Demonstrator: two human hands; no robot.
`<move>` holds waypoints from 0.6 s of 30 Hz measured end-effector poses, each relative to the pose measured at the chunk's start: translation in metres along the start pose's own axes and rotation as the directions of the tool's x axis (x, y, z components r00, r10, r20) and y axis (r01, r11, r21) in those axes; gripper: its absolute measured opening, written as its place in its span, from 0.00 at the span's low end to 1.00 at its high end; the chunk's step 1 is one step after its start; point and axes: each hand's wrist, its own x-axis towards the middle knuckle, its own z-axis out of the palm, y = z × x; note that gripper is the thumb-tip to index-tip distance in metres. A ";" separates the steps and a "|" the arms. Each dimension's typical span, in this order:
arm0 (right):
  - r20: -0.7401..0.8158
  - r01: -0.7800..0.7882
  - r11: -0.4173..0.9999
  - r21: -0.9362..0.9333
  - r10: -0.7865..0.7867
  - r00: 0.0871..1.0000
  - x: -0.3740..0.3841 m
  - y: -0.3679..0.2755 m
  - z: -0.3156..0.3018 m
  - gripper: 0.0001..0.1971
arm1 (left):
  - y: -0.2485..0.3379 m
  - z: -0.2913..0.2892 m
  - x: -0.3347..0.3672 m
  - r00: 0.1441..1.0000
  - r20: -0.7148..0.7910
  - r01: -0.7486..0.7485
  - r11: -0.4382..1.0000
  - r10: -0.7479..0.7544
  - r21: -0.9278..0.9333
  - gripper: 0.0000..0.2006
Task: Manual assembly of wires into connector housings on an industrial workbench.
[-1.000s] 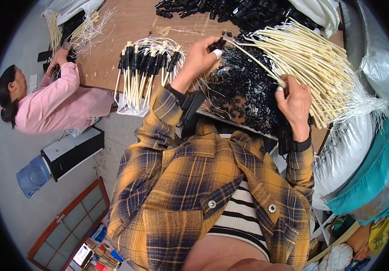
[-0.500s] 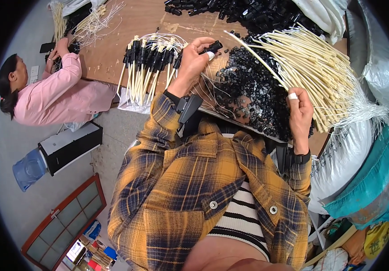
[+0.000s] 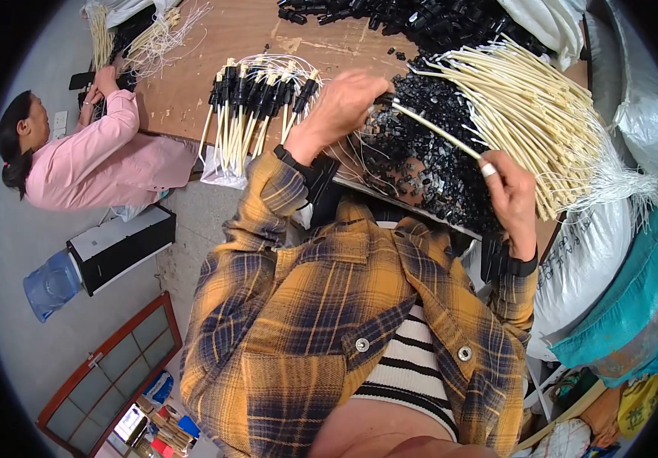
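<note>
Clearly, the right hand [image 3: 510, 192] pinches the lower end of 1 cream rod [image 3: 440, 132], thumb and fingertips closed on it, while the left hand [image 3: 348, 104], slightly blurred, curls its fingers closed around a black fitting [image 3: 385, 98]. The rod slants between the 2 hands over a heap of small black pieces [image 3: 430, 166] on the brown table [image 3: 245, 30]; its far end meets the fitting, though I cannot tell whether it sits inside. To the right, a white sack [image 3: 585, 267] bulges beside the table, and a teal sack [image 3: 623, 324] presses close to it; both look stuffed, their contents hidden. At the left, a see-through blue water jug [image 3: 52, 286] adjoins a black box-shaped unit [image 3: 130, 258], and how full it is cannot be told. Loose rods [image 3: 524, 114] with white cords are piled beside the right hand, and a bunch of rods fitted with black parts [image 3: 256, 103] lies near the left hand.
</note>
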 end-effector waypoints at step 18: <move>0.047 0.211 0.927 -0.310 -0.207 0.977 0.019 -0.015 0.065 0.07 | 0.068 0.008 0.012 0.717 0.460 0.652 0.272 -0.523 -0.708 0.08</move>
